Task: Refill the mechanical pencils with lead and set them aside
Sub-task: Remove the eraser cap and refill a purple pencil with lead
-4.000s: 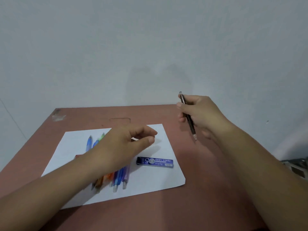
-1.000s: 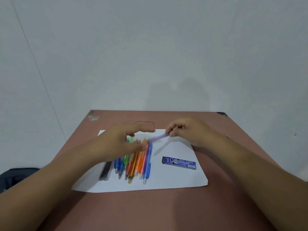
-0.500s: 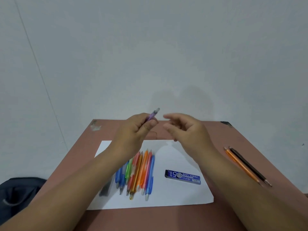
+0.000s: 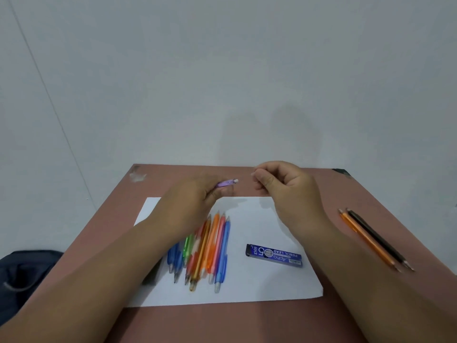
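- Two hands up over the far half of the surface (image 4: 247, 323): your left hand (image 4: 195, 196) grips the purple pencil (image 4: 226, 183), and your right hand (image 4: 282, 184) has thumb and fingers pinched together just beside its cap end. Whether there's a cap or anything else in that pinch, I can't tell.
- The pencil's long axis runs roughly left-right, white end pointing at your right hand, small gap between them.
- The lead case (image 4: 273, 255) lies on the white paper (image 4: 259, 288), below your right wrist, so the right hand is nearer it.
- The unfilled bunch of pencils (image 4: 207, 251) sits under your left forearm; two pencils (image 4: 371, 237) lie well apart off the paper to the right, probably the done ones.
- Reddish-brown surface, plain pale wall (image 4: 222, 82) behind, dark bag (image 4: 22, 276) down left.
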`<state>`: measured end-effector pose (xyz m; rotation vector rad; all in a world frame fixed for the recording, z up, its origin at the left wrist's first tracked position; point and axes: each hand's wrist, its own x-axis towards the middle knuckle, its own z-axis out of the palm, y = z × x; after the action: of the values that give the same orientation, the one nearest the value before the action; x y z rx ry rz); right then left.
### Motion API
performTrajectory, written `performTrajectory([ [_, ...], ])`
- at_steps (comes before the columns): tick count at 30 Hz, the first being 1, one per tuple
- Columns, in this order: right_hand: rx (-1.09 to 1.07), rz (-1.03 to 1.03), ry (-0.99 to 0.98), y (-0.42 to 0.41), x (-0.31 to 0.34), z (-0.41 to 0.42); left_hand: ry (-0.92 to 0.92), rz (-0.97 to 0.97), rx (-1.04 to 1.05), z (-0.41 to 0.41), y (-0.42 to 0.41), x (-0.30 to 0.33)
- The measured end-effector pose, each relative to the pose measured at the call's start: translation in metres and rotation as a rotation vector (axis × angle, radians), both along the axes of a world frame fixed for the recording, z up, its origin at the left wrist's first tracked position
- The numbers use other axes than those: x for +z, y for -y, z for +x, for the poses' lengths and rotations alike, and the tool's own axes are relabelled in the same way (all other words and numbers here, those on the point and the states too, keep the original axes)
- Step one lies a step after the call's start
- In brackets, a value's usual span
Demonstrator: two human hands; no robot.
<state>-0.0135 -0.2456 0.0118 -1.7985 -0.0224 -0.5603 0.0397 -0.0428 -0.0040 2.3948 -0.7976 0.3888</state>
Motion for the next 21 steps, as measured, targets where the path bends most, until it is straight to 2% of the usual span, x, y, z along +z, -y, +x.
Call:
performTrajectory([
  [5,0.002,-0.612,-0.164,0.015,-0.022,0.018,-0.013,0.138,0.100,0.006,-0.008,-0.005],
  [6,0.017,-0.680,-0.169,0.016,-0.025,0.020,-0.006,0.172,0.108,0.006,-0.008,-0.005],
  [9,0.038,-0.755,-0.168,0.017,-0.027,0.022,0.018,0.231,0.120,0.005,-0.009,-0.003],
  [12,0.052,-0.792,-0.181,0.016,-0.030,0.023,-0.004,0.203,0.112,0.003,-0.007,-0.001],
  [21,0.050,-0.771,-0.158,0.016,-0.034,0.024,-0.066,0.158,0.117,0.003,-0.004,-0.005],
])
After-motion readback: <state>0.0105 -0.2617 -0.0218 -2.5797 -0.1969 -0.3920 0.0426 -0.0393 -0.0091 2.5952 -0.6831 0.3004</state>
